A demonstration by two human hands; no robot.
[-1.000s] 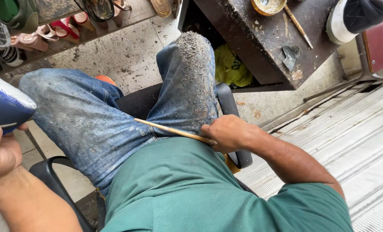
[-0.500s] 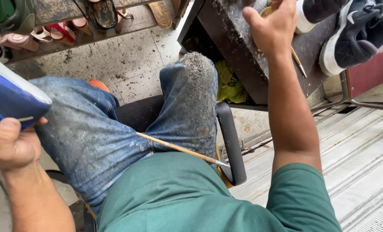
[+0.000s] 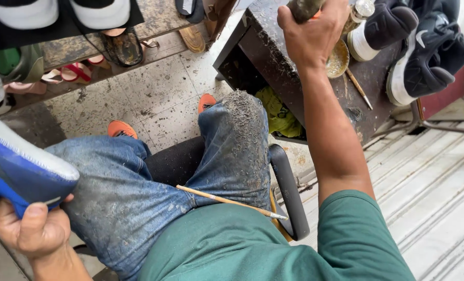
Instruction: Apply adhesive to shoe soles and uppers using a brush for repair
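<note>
My left hand (image 3: 31,229) grips a blue shoe with a white sole (image 3: 18,166) at the lower left, beside my left thigh. My right hand (image 3: 312,34) is stretched up to the dark, stained work table (image 3: 273,47) and is closed around a dirty cylindrical container (image 3: 302,8), of which only the lower part shows. A thin wooden brush (image 3: 229,200) lies loose across my lap on the worn jeans. A shallow brass-coloured dish (image 3: 338,57) sits right beside my right hand.
Black and white sneakers (image 3: 424,52) rest on the table at the upper right, a second thin brush (image 3: 358,88) near them. A shelf (image 3: 71,49) with sandals and shoes runs along the upper left. A chair armrest (image 3: 289,192) stands by my right thigh. A yellow-green cloth (image 3: 279,114) lies under the table.
My right hand let go of the thin brush on my lap, rose to the table and closed on the container. The blue shoe in my left hand came further into view.
</note>
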